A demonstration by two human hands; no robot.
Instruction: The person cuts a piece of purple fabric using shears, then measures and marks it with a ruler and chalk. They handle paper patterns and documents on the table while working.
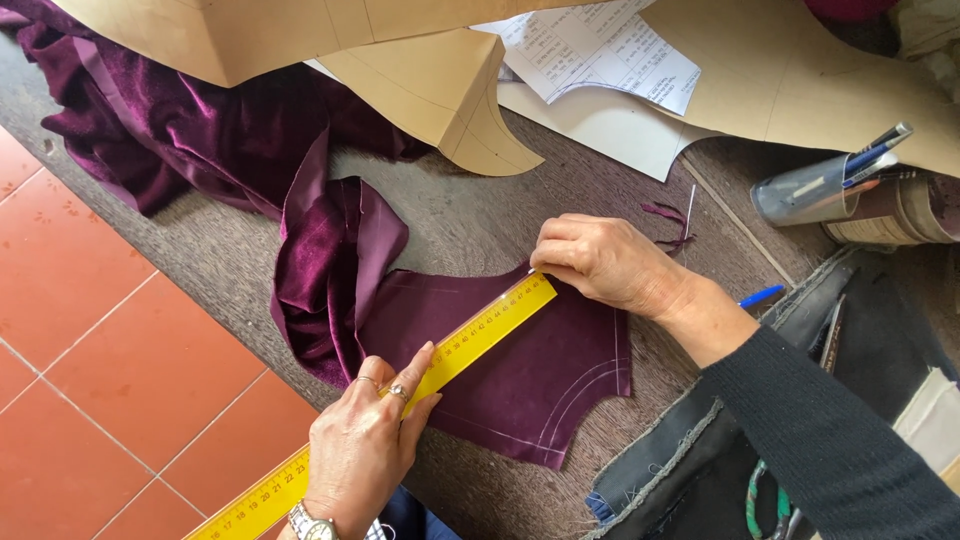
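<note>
Left hand: the left hand is seen at about 7 o'clock in the view, laid flat with fingers pressed down on the yellow ruler; rings are worn on two fingers and a wristwatch at the wrist.
Right hand: the right hand is placed at about 2 o'clock from the centre, fingers curled and pinched at the far end of the ruler; what is pinched there is too small to be told, though a pale tip is seen by the ruler's end.
Ruler: it is laid slantwise from 7 o'clock up toward 1 o'clock, its lower end running off the table edge over the red floor tiles, its upper part resting on the cloth.
Cloth: a cut piece of purple velvet is spread flat beneath the ruler at the centre, with pale curved lines drawn near its 5 o'clock edge; more of the same velvet is bunched at 10 o'clock.
Table: a grey worktable is covered by all of this.
Paper patterns: tan paper patterns are lying at 12 o'clock, a printed sheet just beside them.
Pens: a clear holder of pens is lying at 3 o'clock, well apart from the hands.
</note>
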